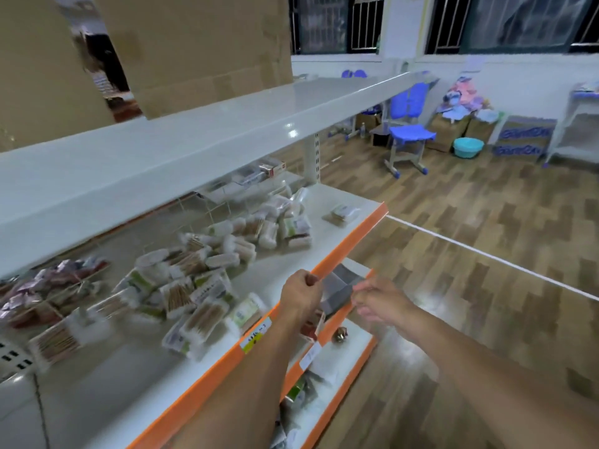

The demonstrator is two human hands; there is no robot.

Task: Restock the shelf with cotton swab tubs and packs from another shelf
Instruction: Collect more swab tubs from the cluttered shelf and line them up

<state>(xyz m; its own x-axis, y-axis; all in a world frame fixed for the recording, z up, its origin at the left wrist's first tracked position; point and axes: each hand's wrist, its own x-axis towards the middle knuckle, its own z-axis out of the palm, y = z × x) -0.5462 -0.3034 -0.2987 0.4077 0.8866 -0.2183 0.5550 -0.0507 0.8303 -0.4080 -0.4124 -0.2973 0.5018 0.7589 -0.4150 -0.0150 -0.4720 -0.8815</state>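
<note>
Both hands meet just in front of the orange shelf edge (327,260) of the middle shelf (285,273). The left hand (299,294) is curled into a fist right at that edge, its fingers closed on one end of a flat grey object (340,288); motion blur keeps that object from being identified. The right hand (377,301) sits just past the edge on the aisle side, thumb and forefinger pinching the other end of the same grey object, the remaining fingers loosely bent beneath. Behind the orange edge, on the white shelf surface, the cotton swab packs (194,286) lie in a loose, untidy heap, some overlapping, and a second cluster of cotton swab tubs and packs (275,226) lies farther along the same shelf. One small pack (342,213) rests alone near the far end of the edge. To the far left of the heap are pink and red packets (48,286). Below the orange edge, a lower shelf (350,348) carries a small brown item (339,336) and some blurred packets. Above, a plain white upper shelf (194,134) holds a large cardboard box (201,43). Beyond the far end of the edge, on the wooden floor (486,238), stand a blue chair (410,131) and a teal basin (468,147).
</note>
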